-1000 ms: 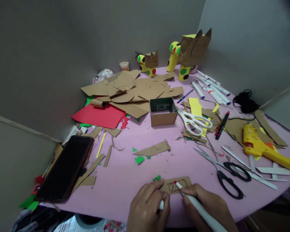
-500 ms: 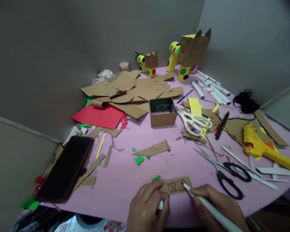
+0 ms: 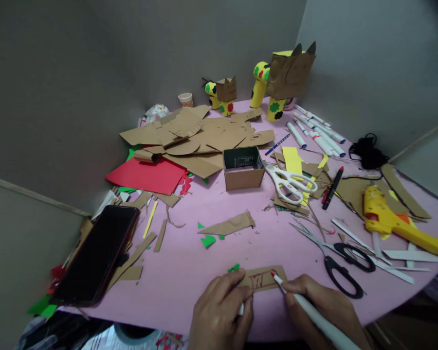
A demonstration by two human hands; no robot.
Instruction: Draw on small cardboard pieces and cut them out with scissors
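Observation:
A small brown cardboard strip (image 3: 263,278) with red marker lines lies at the near edge of the pink table (image 3: 190,253). My left hand (image 3: 221,313) presses its left end down, fingers curled around a small white marker cap. My right hand (image 3: 319,306) grips a white marker (image 3: 310,311), whose red tip touches the strip's right part.
Black scissors (image 3: 341,267) lie just right of my hands, white scissors (image 3: 290,182) and a small open box (image 3: 243,167) farther back. A yellow glue gun (image 3: 390,221) sits right, a dark phone (image 3: 95,253) left. Cardboard scraps, red paper, markers and yellow cardboard figures fill the back.
The red marker tip has moved rightward along the strip, leaving more red lines. My left hand stays on the strip's left end.

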